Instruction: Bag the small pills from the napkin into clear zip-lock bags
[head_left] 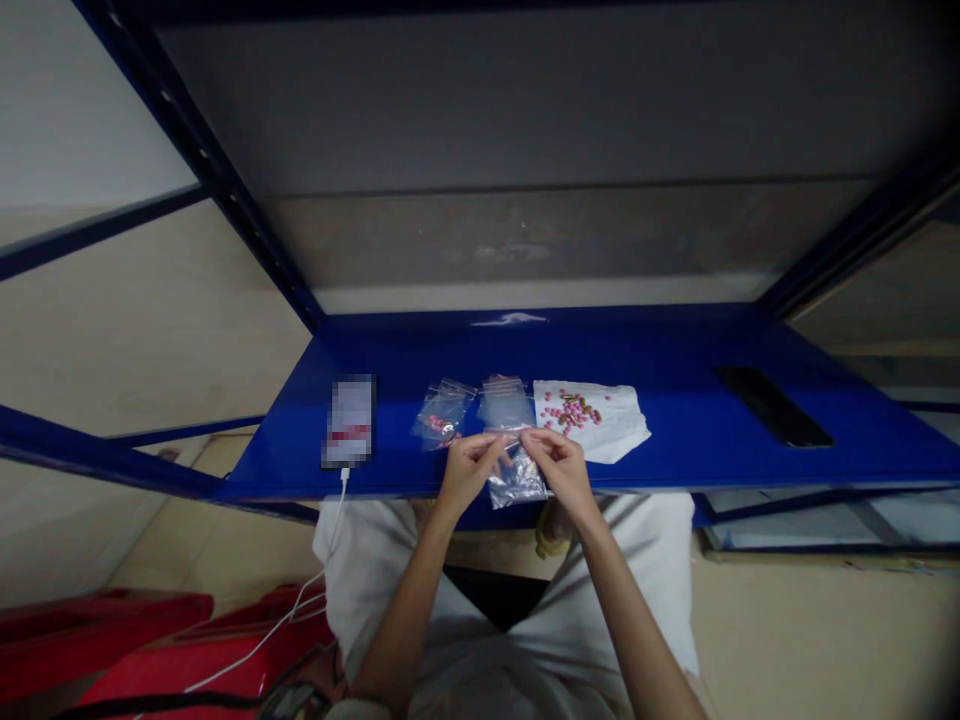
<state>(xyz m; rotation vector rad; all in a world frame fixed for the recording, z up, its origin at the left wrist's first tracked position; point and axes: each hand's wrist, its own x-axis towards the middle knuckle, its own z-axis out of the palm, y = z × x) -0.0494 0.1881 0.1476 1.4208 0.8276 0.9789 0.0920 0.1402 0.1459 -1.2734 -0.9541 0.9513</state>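
Note:
My left hand (469, 466) and my right hand (559, 462) pinch the top edge of a small clear zip bag (516, 480) between them, above the front edge of the blue shelf (675, 440). Behind it lies another empty clear bag (505, 402). To the left rests a clear bag holding a few pink pills (442, 414). To the right, a white paper sheet (611, 425) carries several loose pink and brown pills (572, 408).
A phone (350, 420) with a white cable (300, 600) lies at the shelf's left. A black flat object (772, 405) sits at the right. Blue rack posts (202, 160) frame the shelf. Red objects (135, 650) lie on the floor.

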